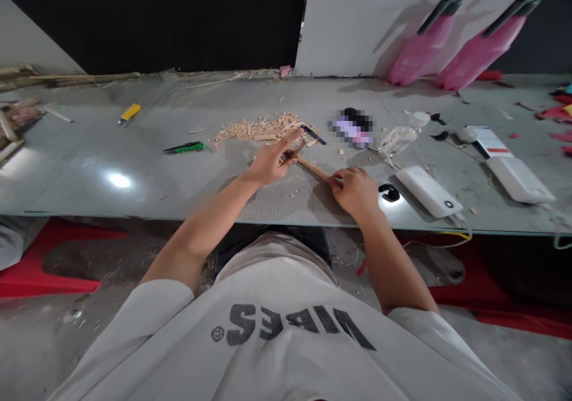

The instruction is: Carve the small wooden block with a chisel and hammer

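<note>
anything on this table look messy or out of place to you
The pale shavings stand out: they lie in a loose, uncontained heap beyond the left hand, with stray bits scattered nearer the edge of the table. Nothing looks clearly broken.

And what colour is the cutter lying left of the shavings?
Green, clearest in the head view.

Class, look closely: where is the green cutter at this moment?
In the head view, the green cutter lies on the tabletop, just left of the wood shavings and nearer the person than the yellow lighter.
</note>
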`<state>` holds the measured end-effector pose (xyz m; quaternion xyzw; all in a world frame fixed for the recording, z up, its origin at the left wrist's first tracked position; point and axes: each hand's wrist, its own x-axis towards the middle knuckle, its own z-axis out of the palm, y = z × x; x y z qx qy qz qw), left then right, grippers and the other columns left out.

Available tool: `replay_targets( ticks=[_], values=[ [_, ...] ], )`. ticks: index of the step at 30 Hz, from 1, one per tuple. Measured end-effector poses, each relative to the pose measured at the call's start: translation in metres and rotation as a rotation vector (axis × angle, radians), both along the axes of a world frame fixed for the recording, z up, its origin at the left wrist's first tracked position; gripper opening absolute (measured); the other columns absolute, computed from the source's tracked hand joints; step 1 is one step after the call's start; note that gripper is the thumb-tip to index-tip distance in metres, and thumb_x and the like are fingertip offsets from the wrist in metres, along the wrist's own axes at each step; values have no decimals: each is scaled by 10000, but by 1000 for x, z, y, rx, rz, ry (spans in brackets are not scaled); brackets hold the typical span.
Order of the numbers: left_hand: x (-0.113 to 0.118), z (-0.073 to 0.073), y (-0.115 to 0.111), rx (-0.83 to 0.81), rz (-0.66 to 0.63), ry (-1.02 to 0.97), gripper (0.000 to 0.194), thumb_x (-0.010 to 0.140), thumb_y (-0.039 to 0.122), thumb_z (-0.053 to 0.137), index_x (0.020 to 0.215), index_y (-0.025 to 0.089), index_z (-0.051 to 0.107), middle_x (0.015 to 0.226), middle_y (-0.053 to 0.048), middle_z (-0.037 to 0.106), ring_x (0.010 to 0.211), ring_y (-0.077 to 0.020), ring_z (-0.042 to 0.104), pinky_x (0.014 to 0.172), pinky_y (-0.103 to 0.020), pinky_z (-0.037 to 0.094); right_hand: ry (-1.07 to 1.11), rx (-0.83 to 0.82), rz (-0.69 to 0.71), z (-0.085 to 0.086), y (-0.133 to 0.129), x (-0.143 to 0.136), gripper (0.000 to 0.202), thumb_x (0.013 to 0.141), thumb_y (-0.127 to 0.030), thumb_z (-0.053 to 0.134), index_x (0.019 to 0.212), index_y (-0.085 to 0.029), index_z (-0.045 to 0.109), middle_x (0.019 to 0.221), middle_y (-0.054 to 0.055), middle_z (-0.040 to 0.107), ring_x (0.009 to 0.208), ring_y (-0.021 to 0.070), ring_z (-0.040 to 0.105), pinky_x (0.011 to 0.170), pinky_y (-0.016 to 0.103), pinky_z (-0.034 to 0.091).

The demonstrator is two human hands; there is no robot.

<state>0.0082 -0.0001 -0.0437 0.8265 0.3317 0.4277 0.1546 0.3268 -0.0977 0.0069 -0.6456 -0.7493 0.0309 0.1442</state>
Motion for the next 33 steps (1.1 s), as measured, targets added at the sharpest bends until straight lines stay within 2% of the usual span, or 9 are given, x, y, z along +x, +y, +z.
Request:
replay_targets(
  ticks=[4, 7, 12, 20, 24, 26, 29, 31, 33],
  values=[
    [1, 2, -3, 13, 6, 88, 810, 1198, 311, 772, 1980, 296, 564, 1250, -117, 961, 977, -267, 843, 896, -353, 639, 141, 359, -20, 36, 18, -17, 411, 1280, -339, 516, 1457, -194, 857, 1543, 275, 803, 1504, 473, 742, 1288, 657, 613],
    [4, 6, -9, -18, 47, 120, 809, 1170, 269, 754, 1962, 317, 596, 1265, -93, 962, 1028, -276, 857, 930, -356, 647, 190, 611, 96, 72, 34, -51, 438, 1329, -386, 420, 1442, -233, 814, 1558, 240, 745, 1547, 450, 707, 1354, 701, 584],
    [10, 14, -16, -88, 116, 176, 786, 1105, 191, 759, 1879, 296, 674, 1143, -43, 930, 981, -267, 842, 912, -347, 634, 165, 654, 204, 107, 62, -117, 369, 1343, -312, 420, 1499, -251, 749, 1656, 218, 685, 1533, 404, 644, 1371, 641, 557],
    [14, 15, -24, -100, 154, 177, 538, 1132, 249, 822, 1669, 269, 798, 1108, -68, 912, 952, -317, 851, 919, -412, 675, 163, 542, 148, 99, 67, -142, 444, 1312, -155, 420, 1618, -261, 724, 1765, 191, 650, 1582, 389, 598, 1431, 681, 483],
    [14, 15, -24, -96, 137, 137, 737, 1118, 197, 786, 1840, 300, 683, 1136, -40, 932, 948, -283, 853, 915, -380, 660, 597, 538, 129, 96, 87, -129, 347, 1316, -197, 426, 1457, -256, 738, 1745, 181, 654, 1650, 359, 592, 1456, 619, 489],
    [13, 16, -23, -78, 126, 116, 797, 1120, 180, 766, 1897, 302, 638, 1153, -40, 933, 946, -268, 853, 913, -368, 651, 859, 465, 100, 93, 103, -121, 363, 1353, -288, 348, 1431, -236, 698, 1677, 194, 696, 1518, 319, 701, 1321, 536, 605],
    [10, 16, -23, -52, 111, 112, 803, 1133, 196, 766, 1916, 303, 620, 1187, -50, 940, 929, -251, 854, 893, -354, 641, 1078, 219, 137, 86, 115, -109, 470, 1377, -609, 366, 1447, -267, 682, 1509, 175, 796, 1255, 308, 789, 1039, 475, 680],
    [8, 16, -24, -36, 117, 129, 776, 1157, 215, 760, 1914, 305, 618, 1207, -58, 948, 946, -249, 865, 875, -342, 637, 1374, 8, 234, 81, 111, -104, 557, 1264, -843, 546, 1338, -319, 717, 1395, 145, 818, 1231, 344, 769, 976, 483, 653],
    [7, 16, -24, -25, 136, 148, 762, 1169, 219, 756, 1913, 304, 616, 1218, -63, 957, 971, -251, 878, 877, -339, 644, 1667, -133, 328, 77, 104, -102, 596, 1071, -936, 777, 1185, -354, 725, 1291, 119, 809, 1238, 377, 723, 961, 495, 613]
  ],
)
